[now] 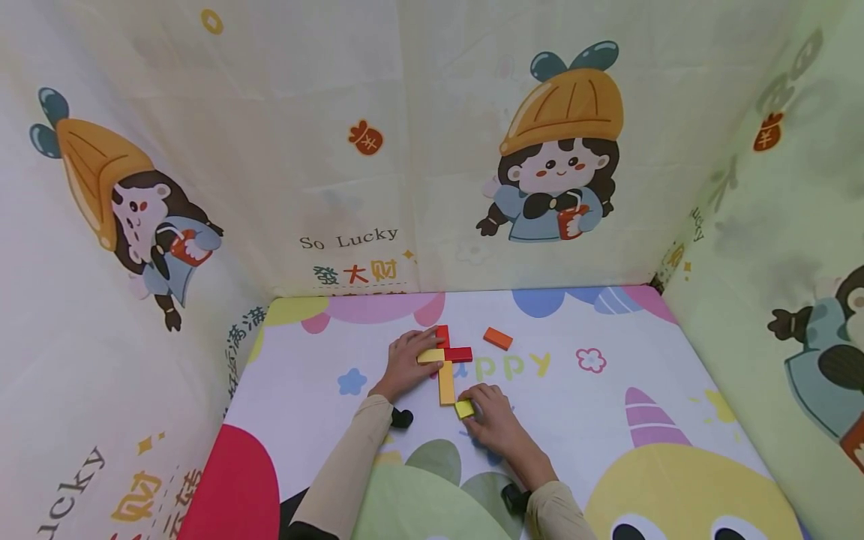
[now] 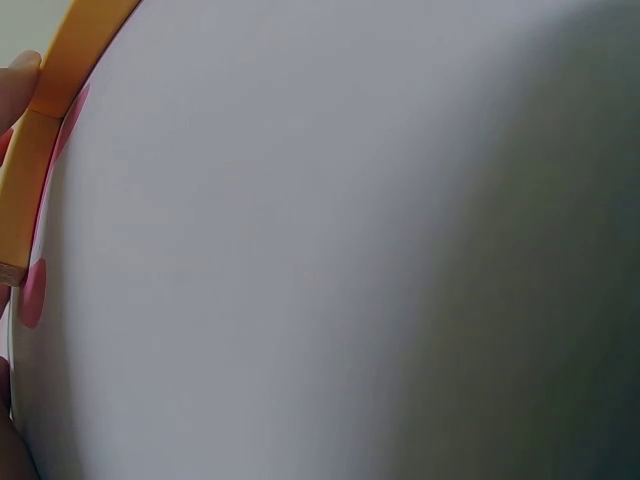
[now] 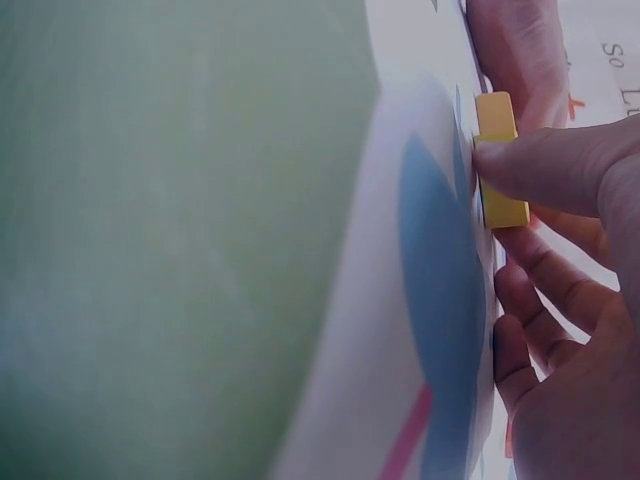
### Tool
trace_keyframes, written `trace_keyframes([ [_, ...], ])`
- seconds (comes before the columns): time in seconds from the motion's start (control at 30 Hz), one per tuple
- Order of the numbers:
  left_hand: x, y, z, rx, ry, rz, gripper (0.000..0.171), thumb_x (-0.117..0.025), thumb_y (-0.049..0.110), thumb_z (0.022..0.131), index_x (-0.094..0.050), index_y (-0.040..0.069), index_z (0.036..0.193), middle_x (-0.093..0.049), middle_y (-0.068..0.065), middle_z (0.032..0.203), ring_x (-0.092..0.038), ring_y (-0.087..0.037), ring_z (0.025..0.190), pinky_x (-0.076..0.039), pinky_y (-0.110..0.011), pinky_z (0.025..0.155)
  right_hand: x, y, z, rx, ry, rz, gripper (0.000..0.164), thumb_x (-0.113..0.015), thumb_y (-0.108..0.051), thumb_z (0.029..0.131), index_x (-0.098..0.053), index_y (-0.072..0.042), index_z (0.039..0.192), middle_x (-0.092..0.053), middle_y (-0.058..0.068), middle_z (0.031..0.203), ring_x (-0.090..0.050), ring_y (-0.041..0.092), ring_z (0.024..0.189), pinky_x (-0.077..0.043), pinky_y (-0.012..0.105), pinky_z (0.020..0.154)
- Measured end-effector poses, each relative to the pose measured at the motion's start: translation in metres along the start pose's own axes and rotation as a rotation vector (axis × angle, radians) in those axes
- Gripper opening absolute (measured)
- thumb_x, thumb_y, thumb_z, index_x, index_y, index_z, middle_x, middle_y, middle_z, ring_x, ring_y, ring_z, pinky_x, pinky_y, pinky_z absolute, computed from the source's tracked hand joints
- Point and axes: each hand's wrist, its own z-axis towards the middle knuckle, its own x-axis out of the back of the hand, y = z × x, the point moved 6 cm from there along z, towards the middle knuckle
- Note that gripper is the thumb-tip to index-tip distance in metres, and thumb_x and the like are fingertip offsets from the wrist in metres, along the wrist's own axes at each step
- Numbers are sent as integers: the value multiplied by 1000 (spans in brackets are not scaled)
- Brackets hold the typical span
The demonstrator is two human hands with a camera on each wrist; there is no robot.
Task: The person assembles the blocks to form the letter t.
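My left hand [image 1: 407, 364] bridges a pale orange block [image 1: 429, 356], its thumb and fingers on either side. The thumb [image 2: 16, 88] presses near where two orange-yellow blocks meet. An upright red block [image 1: 442, 334] is partly under the fingertips, with a second red block [image 1: 459, 355] lying crosswise beside the pale one. Below them a long orange-yellow block [image 1: 446, 384] extends toward me. My right hand [image 1: 496, 420] pinches a small yellow block [image 1: 463, 409] between thumb and fingers. In the right wrist view this yellow block [image 3: 505, 200] stands close against an orange-yellow end [image 3: 495, 115].
A loose orange block [image 1: 498, 338] lies to the right of the group. The tabletop carries a printed cloth [image 1: 540, 412], and patterned fabric walls [image 1: 432, 187] rise behind and at both sides. Black wrist-camera parts [image 1: 401, 418] sit at each cuff.
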Motion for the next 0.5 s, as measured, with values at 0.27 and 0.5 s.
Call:
trace_keyframes([
  [0.27,-2,-2,1,-4,9,-2,57,-71,52,95,-57,40,148,-37,15,169,-33,-27,152,-25,-60,120,1,-4,-1,40,41,-22,43,-77,-2,85,-66,-12,125,-68,6,126,-57,27,115,-48,51,98],
  [0.5,-3,-5,2,-19,19,7,57,-71,53,94,-57,41,148,-38,16,168,-34,-26,151,-26,-58,119,-2,-2,0,-7,18,4,46,-75,-2,87,-64,-12,131,-69,6,130,-57,28,119,-47,54,101],
])
